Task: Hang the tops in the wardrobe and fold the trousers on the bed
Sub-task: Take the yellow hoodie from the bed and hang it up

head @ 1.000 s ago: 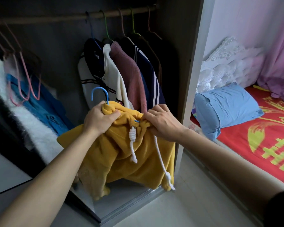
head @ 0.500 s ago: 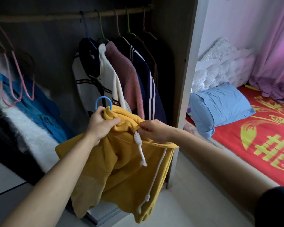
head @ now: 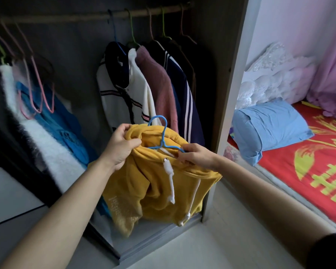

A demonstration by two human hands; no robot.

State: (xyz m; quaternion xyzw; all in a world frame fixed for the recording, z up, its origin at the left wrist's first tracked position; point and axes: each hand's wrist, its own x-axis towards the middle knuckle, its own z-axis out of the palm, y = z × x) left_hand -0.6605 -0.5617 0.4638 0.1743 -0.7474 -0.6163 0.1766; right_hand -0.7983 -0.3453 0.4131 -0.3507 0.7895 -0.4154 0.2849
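Observation:
A yellow hoodie (head: 159, 183) with white drawstrings hangs in front of the open wardrobe, a blue hanger (head: 163, 133) poking out of its neck. My left hand (head: 122, 146) grips the left side of the collar and hood. My right hand (head: 196, 156) pinches the right side of the neck opening at the hanger's arm. The wardrobe rail (head: 85, 16) runs across the top above both hands. The bed (head: 308, 171) with its red cover lies to the right.
Several tops (head: 153, 88) hang on the rail's right part. Empty pink hangers (head: 39, 84) and white and blue garments (head: 47, 133) hang at the left. The wardrobe's side panel (head: 229, 94) stands right of the hoodie. A blue pillow (head: 270, 129) lies on the bed.
The hanger's hook and arms now stand clear of the hoodie's neck. My right hand has shifted along the collar to the hanger's right arm, and the hoodie hangs more spread out.

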